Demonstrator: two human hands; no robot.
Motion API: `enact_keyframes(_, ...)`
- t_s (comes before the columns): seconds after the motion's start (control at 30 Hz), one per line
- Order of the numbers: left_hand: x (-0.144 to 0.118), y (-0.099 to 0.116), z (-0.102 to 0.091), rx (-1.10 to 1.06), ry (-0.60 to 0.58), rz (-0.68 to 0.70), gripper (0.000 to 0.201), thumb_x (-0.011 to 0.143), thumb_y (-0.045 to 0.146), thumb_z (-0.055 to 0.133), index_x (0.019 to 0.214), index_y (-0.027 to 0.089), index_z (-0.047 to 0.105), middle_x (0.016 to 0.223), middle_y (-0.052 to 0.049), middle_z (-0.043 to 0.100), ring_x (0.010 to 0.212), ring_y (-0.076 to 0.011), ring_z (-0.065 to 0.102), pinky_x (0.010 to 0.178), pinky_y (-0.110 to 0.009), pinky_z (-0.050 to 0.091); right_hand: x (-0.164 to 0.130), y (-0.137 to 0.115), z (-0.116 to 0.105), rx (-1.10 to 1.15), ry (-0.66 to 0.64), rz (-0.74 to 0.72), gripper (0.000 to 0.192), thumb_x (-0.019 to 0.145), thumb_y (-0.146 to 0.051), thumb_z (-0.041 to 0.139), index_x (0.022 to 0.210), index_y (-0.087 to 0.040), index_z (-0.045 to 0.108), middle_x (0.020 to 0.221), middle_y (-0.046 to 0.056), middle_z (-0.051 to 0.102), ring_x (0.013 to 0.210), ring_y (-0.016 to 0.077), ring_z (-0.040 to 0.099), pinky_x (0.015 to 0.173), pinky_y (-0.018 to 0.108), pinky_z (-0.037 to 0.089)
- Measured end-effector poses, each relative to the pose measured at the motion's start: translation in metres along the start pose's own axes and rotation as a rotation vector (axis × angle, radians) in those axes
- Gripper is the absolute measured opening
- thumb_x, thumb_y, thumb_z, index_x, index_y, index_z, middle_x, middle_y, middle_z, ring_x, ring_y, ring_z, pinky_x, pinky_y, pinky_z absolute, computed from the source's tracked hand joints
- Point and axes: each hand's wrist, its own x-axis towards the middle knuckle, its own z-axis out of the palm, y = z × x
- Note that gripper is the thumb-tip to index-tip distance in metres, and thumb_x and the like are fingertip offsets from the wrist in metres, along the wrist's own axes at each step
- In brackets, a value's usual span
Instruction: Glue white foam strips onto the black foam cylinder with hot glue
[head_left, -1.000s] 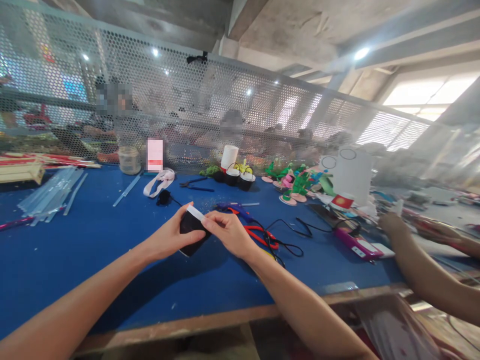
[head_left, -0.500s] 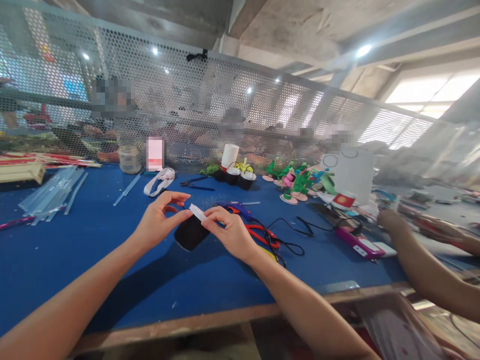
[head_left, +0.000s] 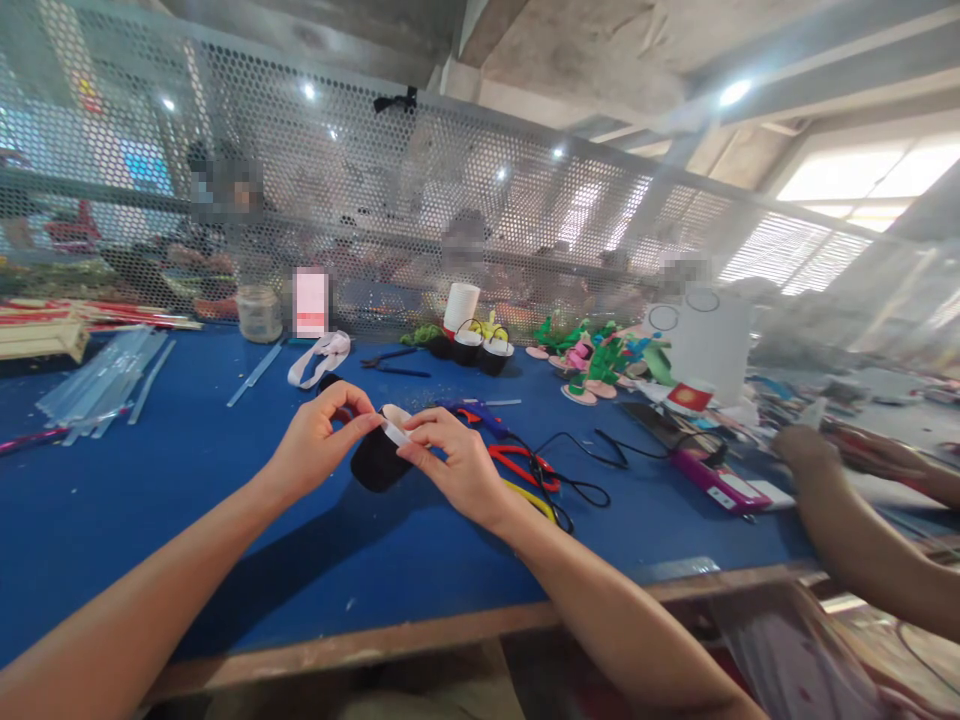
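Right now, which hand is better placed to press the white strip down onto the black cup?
Probably the right hand: its fingertips already pinch the white strip at the black cup rim. The left hand only holds the strip's other end.

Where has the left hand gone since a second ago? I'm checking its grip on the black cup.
Yes. The left hand came off the black cup and now pinches the white strip at its rim.

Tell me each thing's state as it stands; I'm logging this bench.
Black cup: tilted, held above the table.
White strip: pinched at the cup's rim by both hands.
Left hand: fingers on the strip.
Right hand: fingers on strip.
Red scissors: lying flat on the blue table.
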Motion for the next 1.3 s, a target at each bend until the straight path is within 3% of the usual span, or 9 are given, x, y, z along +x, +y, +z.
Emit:
enact_keyframes(0.2, 0.0000, -0.0006, -0.0008, 0.011, -0.046, -0.051, 0.020, 0.065, 0.034, 0.062, 0.076, 0.018, 0.055, 0.070, 0.001, 0.057, 0.065, -0.0130, 0.051, 0.062, -0.025, 0.040, -0.0007, 0.0000, -0.0003, -0.035, -0.017, -0.034, 0.016, 0.079, -0.031, 0.055, 0.071, -0.020, 0.065, 0.085, 0.006, 0.060, 0.086, 0.0157, 0.057, 0.077, 0.028, 0.044)
enact_keyframes(0.37, 0.0005, 0.0001, -0.0013, 0.025, -0.062, -0.058, 0.019, 0.068, 0.035, 0.058, 0.065, 0.017, 0.054, 0.063, 0.001, 0.054, 0.060, -0.0123, 0.047, 0.057, -0.025, 0.037, -0.0003, -0.0013, -0.0008, -0.049, -0.017, -0.028, 0.015, 0.078, -0.029, 0.056, 0.070, -0.019, 0.063, 0.086, 0.007, 0.060, 0.086, 0.0160, 0.057, 0.077, 0.029, 0.044)
enact_keyframes(0.6, 0.0003, -0.0012, -0.0023, 0.023, -0.085, -0.012, 0.016, 0.071, 0.032, 0.055, 0.068, 0.017, 0.052, 0.069, 0.000, 0.053, 0.069, -0.0136, 0.050, 0.064, -0.025, 0.041, 0.0002, -0.0013, 0.0014, -0.133, -0.028, -0.044, 0.015, 0.069, -0.027, 0.067, 0.066, -0.017, 0.056, 0.087, 0.008, 0.061, 0.085, 0.0183, 0.056, 0.076, 0.032, 0.043)
enact_keyframes(1.3, 0.0019, 0.0022, -0.0073, 0.125, -0.117, -0.032, 0.022, 0.068, 0.038, 0.056, 0.065, 0.017, 0.053, 0.065, 0.001, 0.057, 0.062, -0.0123, 0.051, 0.058, -0.023, 0.041, 0.0023, -0.0016, -0.0001, -0.164, -0.071, 0.130, 0.012, 0.070, -0.025, 0.064, 0.068, -0.016, 0.056, 0.070, 0.002, 0.058, 0.067, 0.0137, 0.053, 0.063, 0.025, 0.041)
